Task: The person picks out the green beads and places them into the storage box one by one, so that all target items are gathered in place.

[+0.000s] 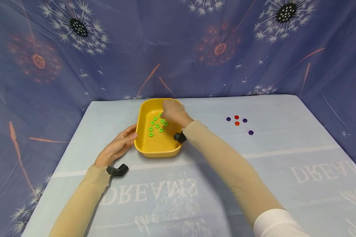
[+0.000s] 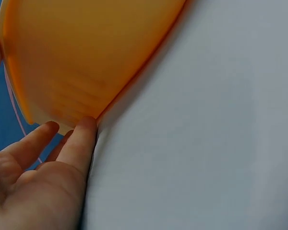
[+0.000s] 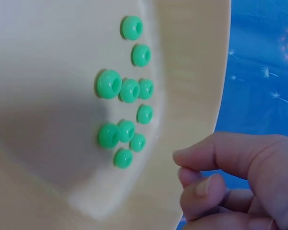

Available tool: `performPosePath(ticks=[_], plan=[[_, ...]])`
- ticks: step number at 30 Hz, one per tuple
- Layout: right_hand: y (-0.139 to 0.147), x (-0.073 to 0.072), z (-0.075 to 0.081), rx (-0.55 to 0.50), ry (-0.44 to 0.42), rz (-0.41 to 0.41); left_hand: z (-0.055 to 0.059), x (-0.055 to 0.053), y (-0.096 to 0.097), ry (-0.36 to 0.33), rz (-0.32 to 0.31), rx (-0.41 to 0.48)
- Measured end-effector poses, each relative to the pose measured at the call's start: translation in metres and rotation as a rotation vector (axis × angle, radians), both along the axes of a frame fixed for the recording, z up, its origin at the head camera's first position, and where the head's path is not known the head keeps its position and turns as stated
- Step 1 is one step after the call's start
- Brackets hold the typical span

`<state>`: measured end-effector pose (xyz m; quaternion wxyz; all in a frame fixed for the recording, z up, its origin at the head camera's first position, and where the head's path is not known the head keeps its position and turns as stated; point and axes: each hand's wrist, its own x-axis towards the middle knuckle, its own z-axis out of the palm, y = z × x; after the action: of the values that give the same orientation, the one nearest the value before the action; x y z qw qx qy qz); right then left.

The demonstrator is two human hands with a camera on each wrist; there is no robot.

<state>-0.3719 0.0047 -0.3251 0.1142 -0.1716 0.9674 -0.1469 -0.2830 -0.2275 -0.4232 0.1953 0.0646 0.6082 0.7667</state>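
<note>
A yellow tray [image 1: 166,146] stands on the cloth-covered table, with several green ring-shaped beads [image 1: 157,126] loose on its floor. My left hand [image 1: 117,148] is at the tray's left side, thumb by the rim. In the left wrist view, its fairly straight fingers [image 2: 81,139] touch the outer wall. Above the tray's right half is my right hand [image 1: 175,112], its fingers curled. The right wrist view shows the thumb close to the fingers, apart from the green beads [image 3: 129,91], with no bead visible between them.
Right of the tray, several loose beads lie on the table: dark purple ones [image 1: 251,132], a red one [image 1: 236,117] and an orange-red one [image 1: 237,123]. A patterned blue cloth [image 1: 178,65] hangs behind the table. Pale lettered cloth [image 1: 154,210] covers the tabletop.
</note>
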Motion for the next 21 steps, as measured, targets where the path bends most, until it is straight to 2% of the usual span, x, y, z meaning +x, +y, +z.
performPosePath(ticks=[9, 14, 17, 21], plan=[[0.010, -0.011, -0.001, -0.020, -0.007, -0.097, -0.006, -0.021, -0.008, 0.021, 0.007, 0.022], [0.015, -0.012, -0.001, -0.024, 0.005, -0.140, -0.007, -0.026, -0.013, -0.006, 0.003, 0.029], [0.018, -0.013, 0.003, -0.031, 0.039, -0.172, -0.005, -0.029, -0.016, -0.004, 0.002, 0.039], [0.025, -0.015, 0.009, -0.045, 0.042, -0.197, -0.003, -0.032, -0.021, -0.008, 0.015, 0.044]])
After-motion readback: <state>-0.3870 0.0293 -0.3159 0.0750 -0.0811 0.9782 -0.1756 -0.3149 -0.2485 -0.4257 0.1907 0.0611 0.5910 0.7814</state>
